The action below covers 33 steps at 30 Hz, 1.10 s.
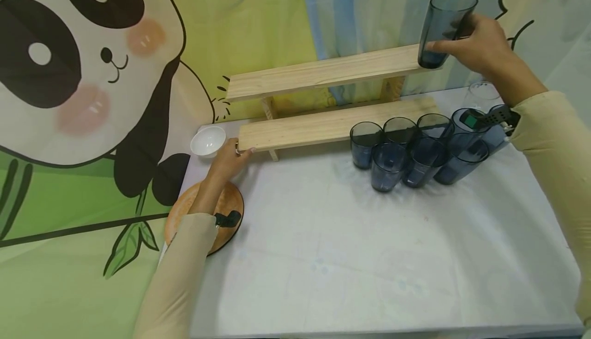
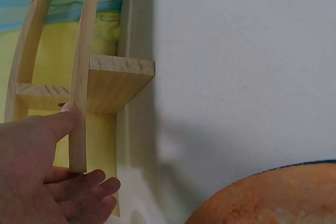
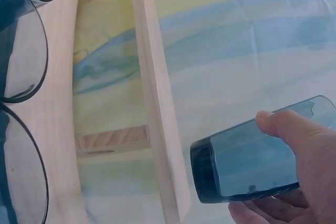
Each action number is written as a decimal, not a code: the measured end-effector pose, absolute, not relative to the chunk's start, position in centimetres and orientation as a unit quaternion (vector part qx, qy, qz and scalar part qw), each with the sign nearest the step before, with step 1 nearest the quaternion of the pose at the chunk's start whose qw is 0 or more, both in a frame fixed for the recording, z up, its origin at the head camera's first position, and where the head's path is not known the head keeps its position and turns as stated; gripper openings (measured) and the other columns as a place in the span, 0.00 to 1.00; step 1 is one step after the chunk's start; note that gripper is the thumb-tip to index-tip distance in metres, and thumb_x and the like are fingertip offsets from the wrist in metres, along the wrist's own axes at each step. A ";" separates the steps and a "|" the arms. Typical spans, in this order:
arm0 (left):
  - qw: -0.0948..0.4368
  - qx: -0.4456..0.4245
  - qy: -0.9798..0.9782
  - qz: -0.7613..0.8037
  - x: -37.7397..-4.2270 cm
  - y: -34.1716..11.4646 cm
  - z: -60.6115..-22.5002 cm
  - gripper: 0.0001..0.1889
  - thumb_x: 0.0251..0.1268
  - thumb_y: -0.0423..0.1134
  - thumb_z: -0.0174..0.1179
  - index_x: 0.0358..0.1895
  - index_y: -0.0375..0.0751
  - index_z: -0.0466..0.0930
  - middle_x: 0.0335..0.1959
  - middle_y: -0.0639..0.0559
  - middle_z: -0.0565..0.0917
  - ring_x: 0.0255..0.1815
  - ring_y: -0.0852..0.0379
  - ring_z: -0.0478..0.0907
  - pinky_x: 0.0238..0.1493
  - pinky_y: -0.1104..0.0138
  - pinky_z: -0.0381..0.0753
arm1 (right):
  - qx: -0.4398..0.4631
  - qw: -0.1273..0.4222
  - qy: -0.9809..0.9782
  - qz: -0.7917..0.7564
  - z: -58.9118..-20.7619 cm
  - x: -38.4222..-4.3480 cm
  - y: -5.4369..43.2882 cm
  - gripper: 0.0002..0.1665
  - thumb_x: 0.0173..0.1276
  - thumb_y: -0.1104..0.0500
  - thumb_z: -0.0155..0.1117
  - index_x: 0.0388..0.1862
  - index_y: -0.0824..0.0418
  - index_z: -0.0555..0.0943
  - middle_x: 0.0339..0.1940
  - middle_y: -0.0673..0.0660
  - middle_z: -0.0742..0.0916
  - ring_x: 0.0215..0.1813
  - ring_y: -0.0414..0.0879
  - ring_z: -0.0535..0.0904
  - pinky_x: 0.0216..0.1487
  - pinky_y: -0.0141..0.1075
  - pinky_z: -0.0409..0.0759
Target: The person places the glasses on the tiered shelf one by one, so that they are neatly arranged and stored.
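A tall blue-tinted drinking glass (image 1: 448,26) is held in my right hand (image 1: 485,44), upright at the right end of the upper board (image 1: 323,75) of a two-tier wooden shelf. Thumb and fingers wrap its side in the right wrist view, where the dark base of the glass (image 3: 247,161) appears close to the board's edge. I cannot tell whether the base touches the wood. My left hand (image 1: 226,160) grips the left end of the lower board (image 1: 304,128); in the left wrist view the thumb lies on one face, with the fingers around the other side.
Several blue glasses (image 1: 388,167) stand grouped in front of the shelf's right part. A clear glass (image 1: 481,93) is behind them. By the left hand are a white bowl (image 1: 209,141) and, under the forearm, a round brown board (image 1: 233,200). White cloth (image 1: 351,257) covers the table; printed curtains hang behind.
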<state>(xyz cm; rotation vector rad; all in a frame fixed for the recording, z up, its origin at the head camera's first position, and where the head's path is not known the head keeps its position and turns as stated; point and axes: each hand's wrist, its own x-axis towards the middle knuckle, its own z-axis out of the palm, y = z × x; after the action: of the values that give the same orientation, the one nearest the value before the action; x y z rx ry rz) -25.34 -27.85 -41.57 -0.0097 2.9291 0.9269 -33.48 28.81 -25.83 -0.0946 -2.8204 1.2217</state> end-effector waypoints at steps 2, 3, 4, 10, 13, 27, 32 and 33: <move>0.036 -0.004 0.954 0.299 -25.4 -27.9 -41.6 0.38 0.81 0.55 0.57 0.78 0.28 0.60 0.73 0.29 0.71 0.70 0.33 0.73 0.70 0.42 0.72 | -0.039 0.029 -0.917 0.397 -25.7 -33.8 28.7 0.55 0.71 0.33 0.67 0.86 0.55 0.57 0.85 0.61 0.64 0.83 0.62 0.58 0.83 0.59 0.56; 0.036 -0.005 0.954 0.297 -25.4 -27.9 -41.6 0.38 0.81 0.55 0.57 0.78 0.28 0.60 0.73 0.29 0.71 0.70 0.33 0.73 0.71 0.42 0.72 | -0.042 0.026 -0.916 0.398 -25.6 -33.9 28.7 0.55 0.71 0.32 0.67 0.86 0.54 0.57 0.85 0.61 0.64 0.83 0.62 0.58 0.83 0.59 0.56; 0.037 -0.005 0.954 0.297 -25.4 -27.9 -41.6 0.38 0.81 0.55 0.57 0.78 0.28 0.60 0.73 0.29 0.71 0.70 0.33 0.73 0.70 0.42 0.72 | -0.045 0.024 -0.916 0.397 -25.5 -34.1 28.6 0.56 0.71 0.32 0.66 0.87 0.54 0.56 0.85 0.62 0.63 0.84 0.62 0.57 0.83 0.59 0.56; 0.039 -0.007 0.954 0.296 -25.3 -27.8 -41.6 0.38 0.81 0.54 0.57 0.78 0.28 0.60 0.73 0.29 0.71 0.69 0.34 0.73 0.69 0.42 0.73 | -0.045 0.021 -0.917 0.396 -25.3 -34.7 28.2 0.56 0.72 0.33 0.65 0.87 0.57 0.54 0.85 0.66 0.61 0.84 0.65 0.56 0.82 0.60 0.56; 0.037 -0.006 0.955 0.295 -25.3 -27.8 -41.5 0.37 0.81 0.54 0.57 0.77 0.27 0.61 0.72 0.28 0.72 0.68 0.33 0.74 0.69 0.42 0.73 | -0.044 0.023 -0.918 0.393 -25.3 -35.1 27.9 0.56 0.72 0.33 0.65 0.87 0.58 0.54 0.85 0.65 0.62 0.84 0.64 0.58 0.83 0.58 0.57; 0.036 -0.007 0.954 0.298 -25.0 -27.6 -41.3 0.37 0.81 0.54 0.58 0.76 0.26 0.61 0.70 0.28 0.74 0.65 0.34 0.75 0.66 0.43 0.75 | -0.048 0.015 -0.913 0.405 -25.6 -36.4 27.3 0.57 0.73 0.35 0.64 0.88 0.58 0.51 0.86 0.63 0.60 0.85 0.61 0.57 0.84 0.54 0.54; 0.030 -0.002 0.953 0.301 -25.0 -27.6 -41.4 0.37 0.81 0.53 0.58 0.76 0.25 0.62 0.69 0.28 0.74 0.67 0.35 0.74 0.69 0.43 0.72 | -0.051 0.007 -0.913 0.405 -25.4 -36.6 27.1 0.58 0.73 0.34 0.64 0.88 0.58 0.50 0.86 0.64 0.59 0.85 0.62 0.56 0.84 0.56 0.54; 0.029 -0.001 0.953 0.301 -25.0 -27.6 -41.4 0.37 0.81 0.52 0.58 0.76 0.25 0.62 0.70 0.27 0.74 0.68 0.35 0.74 0.70 0.43 0.72 | -0.053 0.006 -0.913 0.405 -25.4 -36.6 27.1 0.58 0.73 0.33 0.64 0.88 0.58 0.50 0.86 0.64 0.59 0.85 0.62 0.56 0.84 0.56 0.54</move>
<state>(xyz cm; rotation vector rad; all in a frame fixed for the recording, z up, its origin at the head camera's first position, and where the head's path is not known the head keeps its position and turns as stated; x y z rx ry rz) -25.01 -27.62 -41.35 -0.0020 2.9392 0.9294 -36.60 27.12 -25.39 -0.1659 -2.8571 1.2671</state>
